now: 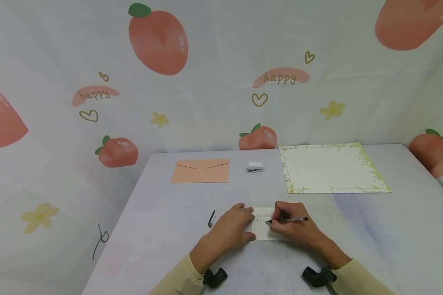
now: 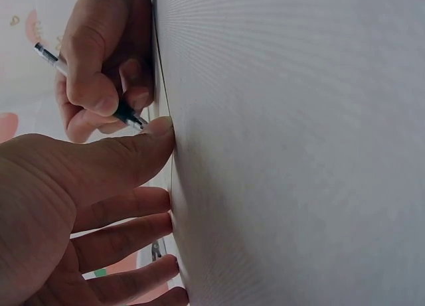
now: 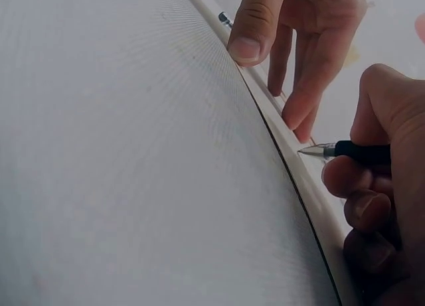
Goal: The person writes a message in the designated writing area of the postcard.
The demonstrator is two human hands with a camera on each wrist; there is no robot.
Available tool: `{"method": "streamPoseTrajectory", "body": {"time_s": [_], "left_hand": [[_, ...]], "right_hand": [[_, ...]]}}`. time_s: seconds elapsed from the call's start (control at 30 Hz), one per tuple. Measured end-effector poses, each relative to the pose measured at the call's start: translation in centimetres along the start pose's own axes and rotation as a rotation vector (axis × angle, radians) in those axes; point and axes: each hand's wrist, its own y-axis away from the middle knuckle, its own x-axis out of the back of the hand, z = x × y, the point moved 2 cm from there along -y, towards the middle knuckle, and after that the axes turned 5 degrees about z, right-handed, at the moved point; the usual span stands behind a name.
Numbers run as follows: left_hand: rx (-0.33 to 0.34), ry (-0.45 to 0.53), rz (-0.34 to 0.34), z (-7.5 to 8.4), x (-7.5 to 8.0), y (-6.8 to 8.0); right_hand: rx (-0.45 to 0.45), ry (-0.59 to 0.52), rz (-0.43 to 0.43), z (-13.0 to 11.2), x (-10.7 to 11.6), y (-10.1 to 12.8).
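Observation:
A small cream note paper (image 1: 260,232) lies on the table in front of the person, with two short lines of handwriting near its top. The right hand (image 1: 295,225) pinches a gel pen (image 1: 297,219), its tip at the second line of writing. In the right wrist view the pen's metal tip (image 3: 317,150) meets the paper. The left hand (image 1: 231,226) rests on the paper's left edge with thumb and fingers extended, as the left wrist view also shows. Just left of this hand lies the pen cap (image 1: 211,219). The right hand covers the paper's right part.
Toward the back stand a peach envelope (image 1: 201,172), flap side up, and a small white stapler (image 1: 255,167). At the back right lies a large sheet with a floral border (image 1: 332,168). A printed curtain (image 1: 214,82) hangs behind the table (image 1: 151,246).

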Motion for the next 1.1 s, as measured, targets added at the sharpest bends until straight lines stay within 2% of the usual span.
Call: {"method": "streamPoseTrajectory", "body": {"time_s": [0.23,1.1], "left_hand": [[-0.001,-0.009,0.001,0.07,0.04,-0.03],[0.000,-0.013,-0.016,-0.01,-0.03,-0.05]], "right_hand": [[-0.005,0.030,0.039,-0.05,-0.01,-0.04],[0.006,-0.022,-0.001,-0.11,0.03,0.03]]}}
